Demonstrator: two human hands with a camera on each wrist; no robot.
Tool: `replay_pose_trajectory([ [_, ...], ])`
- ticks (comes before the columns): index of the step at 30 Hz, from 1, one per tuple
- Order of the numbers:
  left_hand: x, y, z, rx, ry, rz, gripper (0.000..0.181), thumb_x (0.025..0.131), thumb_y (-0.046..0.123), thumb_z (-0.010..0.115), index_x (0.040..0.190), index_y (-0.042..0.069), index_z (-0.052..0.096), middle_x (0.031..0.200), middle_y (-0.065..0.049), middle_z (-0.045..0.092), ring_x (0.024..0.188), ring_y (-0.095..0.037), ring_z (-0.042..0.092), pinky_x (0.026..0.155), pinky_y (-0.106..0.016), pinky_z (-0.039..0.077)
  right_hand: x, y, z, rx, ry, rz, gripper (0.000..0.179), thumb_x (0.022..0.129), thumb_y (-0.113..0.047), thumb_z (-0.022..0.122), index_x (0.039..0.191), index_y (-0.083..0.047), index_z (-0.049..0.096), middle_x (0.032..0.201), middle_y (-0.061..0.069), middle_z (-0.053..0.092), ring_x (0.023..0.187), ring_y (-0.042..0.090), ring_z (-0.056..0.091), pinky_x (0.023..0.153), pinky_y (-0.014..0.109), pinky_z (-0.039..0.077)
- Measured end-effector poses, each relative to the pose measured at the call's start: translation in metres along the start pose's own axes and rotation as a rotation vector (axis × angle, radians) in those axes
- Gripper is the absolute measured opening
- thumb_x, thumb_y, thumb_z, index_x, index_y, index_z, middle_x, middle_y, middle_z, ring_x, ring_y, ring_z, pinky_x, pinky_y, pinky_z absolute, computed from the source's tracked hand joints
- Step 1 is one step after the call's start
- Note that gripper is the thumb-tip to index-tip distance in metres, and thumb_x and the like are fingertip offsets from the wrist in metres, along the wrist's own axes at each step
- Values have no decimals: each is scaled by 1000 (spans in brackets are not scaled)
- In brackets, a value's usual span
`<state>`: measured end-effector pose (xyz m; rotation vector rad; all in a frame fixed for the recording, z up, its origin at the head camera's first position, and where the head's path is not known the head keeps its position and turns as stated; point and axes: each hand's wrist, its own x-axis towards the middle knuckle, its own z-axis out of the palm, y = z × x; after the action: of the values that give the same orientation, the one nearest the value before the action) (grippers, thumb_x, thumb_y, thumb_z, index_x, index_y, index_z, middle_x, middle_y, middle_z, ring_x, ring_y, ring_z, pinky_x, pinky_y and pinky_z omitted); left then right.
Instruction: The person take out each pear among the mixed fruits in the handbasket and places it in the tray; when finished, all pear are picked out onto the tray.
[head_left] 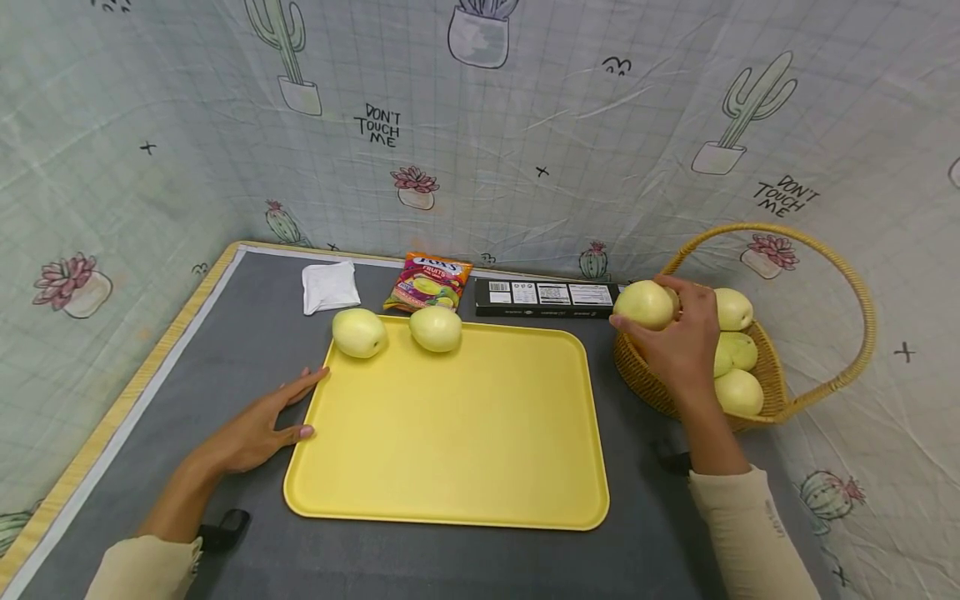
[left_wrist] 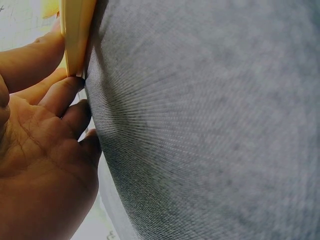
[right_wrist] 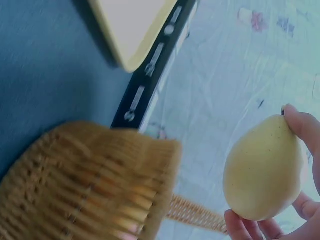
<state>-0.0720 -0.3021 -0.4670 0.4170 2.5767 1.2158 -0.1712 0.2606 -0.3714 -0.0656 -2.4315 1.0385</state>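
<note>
My right hand [head_left: 678, 329] grips a pale yellow-green pear [head_left: 645, 304] above the left rim of a wicker basket [head_left: 645, 379]. The right wrist view shows this pear [right_wrist: 265, 167] between the thumb and fingertips, raised higher than the basket [right_wrist: 90, 180]. Several more pears [head_left: 738, 392] lie inside the basket. On the left, my left hand [head_left: 258, 425] touches the side of a yellow tray [head_left: 450, 425] with fingers loosely extended. In the left wrist view its fingertips meet the tray edge [left_wrist: 77, 40] near the grey cloth. Two pears [head_left: 360, 333] sit at the tray's far left part.
Behind the tray lie a white packet [head_left: 330, 287], a Fox's Fruits candy bag [head_left: 429, 283] and a long black box [head_left: 543, 298]. The basket's tall handle [head_left: 866, 325] arches out to the right. A printed curtain [head_left: 480, 125] hangs behind the grey-topped table [head_left: 450, 558].
</note>
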Motion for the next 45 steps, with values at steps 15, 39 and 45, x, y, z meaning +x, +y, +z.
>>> replay_pose_trajectory([
  [15, 2, 1, 0, -7, 2, 9, 90, 93, 18, 80, 168, 7, 30, 171, -33, 25, 157, -63, 15, 115, -84, 20, -19, -26, 43, 25, -112, -110, 76, 72, -34, 100, 136, -13, 64, 133, 23, 51, 112, 39, 54, 89, 58, 55],
  [39, -1, 1, -1, 8, 15, 12, 90, 93, 22, 80, 168, 11, 31, 171, -34, 24, 157, -62, 16, 114, -84, 21, -34, -54, 107, -18, -312, -88, 79, 69, -42, 101, 133, -19, 59, 129, 17, 48, 105, 37, 60, 85, 54, 57],
  [45, 0, -1, -1, 2, 10, 20, 89, 94, 22, 80, 168, 10, 31, 171, -34, 24, 157, -63, 15, 114, -84, 20, -36, -58, 123, -45, -390, -66, 80, 69, -43, 100, 133, -20, 58, 131, 17, 48, 110, 38, 59, 88, 55, 56],
])
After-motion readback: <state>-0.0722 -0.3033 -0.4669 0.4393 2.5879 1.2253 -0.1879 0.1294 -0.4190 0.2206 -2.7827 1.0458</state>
